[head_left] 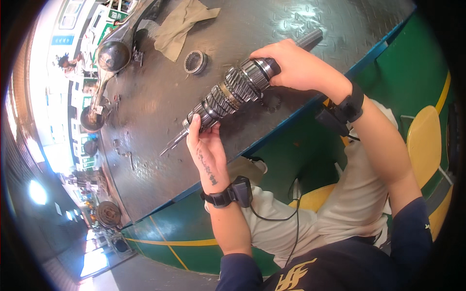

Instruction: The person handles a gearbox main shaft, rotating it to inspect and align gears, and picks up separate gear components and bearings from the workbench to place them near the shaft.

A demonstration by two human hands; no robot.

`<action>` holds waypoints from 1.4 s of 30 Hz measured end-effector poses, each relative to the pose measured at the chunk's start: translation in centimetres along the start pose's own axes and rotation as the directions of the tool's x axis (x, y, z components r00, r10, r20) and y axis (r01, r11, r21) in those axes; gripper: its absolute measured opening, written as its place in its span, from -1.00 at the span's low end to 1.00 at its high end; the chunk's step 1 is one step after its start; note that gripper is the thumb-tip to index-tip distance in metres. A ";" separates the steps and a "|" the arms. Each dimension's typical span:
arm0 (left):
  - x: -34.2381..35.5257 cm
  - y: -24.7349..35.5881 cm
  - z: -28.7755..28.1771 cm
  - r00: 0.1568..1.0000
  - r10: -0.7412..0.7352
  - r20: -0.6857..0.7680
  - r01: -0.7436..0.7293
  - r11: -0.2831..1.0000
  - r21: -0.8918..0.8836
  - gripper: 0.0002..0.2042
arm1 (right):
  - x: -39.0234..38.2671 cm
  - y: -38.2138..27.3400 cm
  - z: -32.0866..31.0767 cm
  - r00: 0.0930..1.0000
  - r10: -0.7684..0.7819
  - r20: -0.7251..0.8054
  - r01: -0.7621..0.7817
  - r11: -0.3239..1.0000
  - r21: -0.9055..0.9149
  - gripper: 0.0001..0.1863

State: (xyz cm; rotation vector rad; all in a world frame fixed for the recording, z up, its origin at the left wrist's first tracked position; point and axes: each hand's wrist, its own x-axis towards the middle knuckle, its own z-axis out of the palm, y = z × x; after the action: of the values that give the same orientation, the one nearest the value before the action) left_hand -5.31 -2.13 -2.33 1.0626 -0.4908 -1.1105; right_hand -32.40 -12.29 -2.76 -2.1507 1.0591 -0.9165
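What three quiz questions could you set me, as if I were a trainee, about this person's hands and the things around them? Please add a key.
1. Multiple choice: what do the bare left hand and the bare right hand hold together?
a) a green glass bottle
b) a long, grey steel shaft carrying toothed gears
c) a wooden mallet

2. True or false: the short, grey metal ring is gripped in the right hand.

3. Short answer: which hand is nearer the shaft's thin, tapering end?

Key:
1. b
2. False; it rests on the dark metal tabletop, apart from both hands.
3. The left hand.
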 end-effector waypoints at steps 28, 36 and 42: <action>-0.4 1.6 -3.9 0.926 -0.345 0.155 0.283 0.904 0.319 -0.56 | 0.7 0.2 -1.1 0.980 0.097 0.176 -0.091 0.995 -0.043 -0.29; -1.2 3.5 -3.3 0.981 -0.195 -0.013 0.131 0.605 0.786 -0.60 | 0.6 -0.8 -1.0 0.980 0.100 0.171 -0.085 0.992 -0.093 -0.28; -0.5 3.6 -5.1 0.999 -0.046 0.022 0.002 0.462 0.887 -0.73 | 0.3 -2.5 -0.9 0.991 0.079 0.106 -0.054 0.972 -0.227 -0.28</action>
State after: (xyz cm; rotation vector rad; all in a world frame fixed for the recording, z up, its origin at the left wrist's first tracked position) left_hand 0.13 0.78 -1.38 1.9785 -1.1837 -0.8632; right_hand -31.88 -11.42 -0.29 -2.3031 1.2180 -0.6607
